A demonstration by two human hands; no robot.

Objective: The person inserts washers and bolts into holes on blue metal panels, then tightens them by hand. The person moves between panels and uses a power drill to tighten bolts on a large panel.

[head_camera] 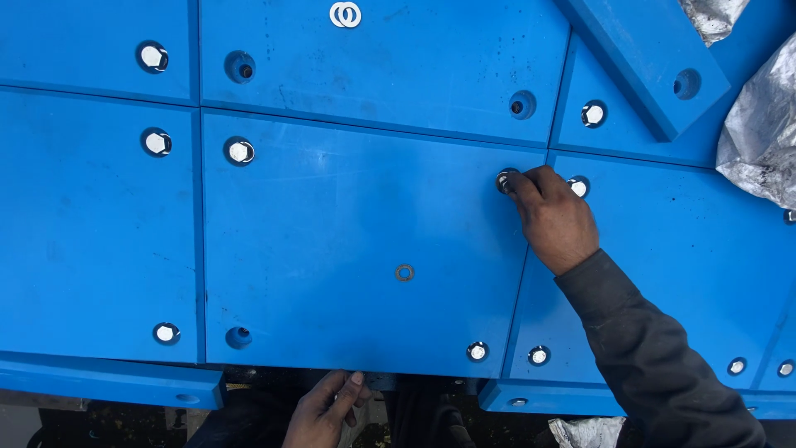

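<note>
My right hand pinches a small silver bolt into the hole at the big blue plastic panel's upper right corner; I fear cross-threading. My left hand loosely grips the bottom edge.

Two white washers lie touching at twelve o'clock on a top panel, and a dull brown washer lies alone near the centre. A loose blue block lies tilted at one o'clock, with crumpled silver sheeting at two o'clock beside it.
</note>
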